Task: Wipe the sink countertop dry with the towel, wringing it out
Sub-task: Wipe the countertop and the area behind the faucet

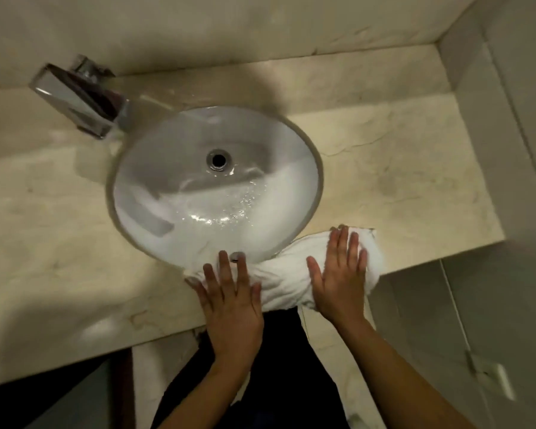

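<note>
A white towel (287,281) lies bunched along the front strip of the beige marble countertop (399,168), between the oval white sink (198,193) and the counter's front edge. My left hand (229,300) presses flat on the towel's left end, fingers straight and spread, fingertips reaching the sink rim. My right hand (341,280) lies flat on the towel's right part, fingers straight and pointing away from me. Water glistens in the basin near the drain (218,158).
A chrome faucet (78,100) stands at the sink's back left. A marble backsplash runs along the rear and a side wall (477,97) closes the right. The counter ends just right of the towel. My dark clothing shows below the edge.
</note>
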`<state>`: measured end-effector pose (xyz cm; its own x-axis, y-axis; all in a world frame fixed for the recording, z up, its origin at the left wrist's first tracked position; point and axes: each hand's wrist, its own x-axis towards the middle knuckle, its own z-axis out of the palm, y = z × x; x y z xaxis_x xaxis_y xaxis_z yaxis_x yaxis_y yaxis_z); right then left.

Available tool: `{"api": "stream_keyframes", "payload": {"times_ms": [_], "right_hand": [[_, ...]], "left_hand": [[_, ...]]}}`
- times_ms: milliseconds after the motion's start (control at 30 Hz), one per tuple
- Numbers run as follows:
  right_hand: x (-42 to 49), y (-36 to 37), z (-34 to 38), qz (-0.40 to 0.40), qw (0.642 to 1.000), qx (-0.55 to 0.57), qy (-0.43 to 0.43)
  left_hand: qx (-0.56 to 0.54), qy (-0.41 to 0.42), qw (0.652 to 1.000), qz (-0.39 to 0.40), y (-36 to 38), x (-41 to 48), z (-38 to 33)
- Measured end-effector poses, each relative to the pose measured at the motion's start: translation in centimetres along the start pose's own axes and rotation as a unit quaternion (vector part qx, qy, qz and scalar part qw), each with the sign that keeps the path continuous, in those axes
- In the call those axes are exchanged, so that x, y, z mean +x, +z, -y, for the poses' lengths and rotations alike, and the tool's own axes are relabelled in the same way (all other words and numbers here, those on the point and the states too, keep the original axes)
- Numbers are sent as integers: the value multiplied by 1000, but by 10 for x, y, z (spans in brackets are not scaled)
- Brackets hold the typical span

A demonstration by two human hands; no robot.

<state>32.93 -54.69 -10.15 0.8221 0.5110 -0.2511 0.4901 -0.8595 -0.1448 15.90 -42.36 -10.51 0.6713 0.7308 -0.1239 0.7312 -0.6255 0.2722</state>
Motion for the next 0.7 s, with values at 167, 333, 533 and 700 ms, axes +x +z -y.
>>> {"api": "stream_keyframes", "payload": {"times_ms": [167,333,533,700], "right_hand": [[59,-30,-98,-18,999,-10,-47],[148,-66,-169,5,999,-39,-22],[145,-67,-158,-39,984,-19,172],[162,-67,-157,-31,982,-38,181]], "left_hand": [[-22,34,999,26,23,18,-101],[-32,41,998,27,35,87,-201],[32,46,997,47,24,148,-244],[65,92,993,46,39,152,-245]]}}
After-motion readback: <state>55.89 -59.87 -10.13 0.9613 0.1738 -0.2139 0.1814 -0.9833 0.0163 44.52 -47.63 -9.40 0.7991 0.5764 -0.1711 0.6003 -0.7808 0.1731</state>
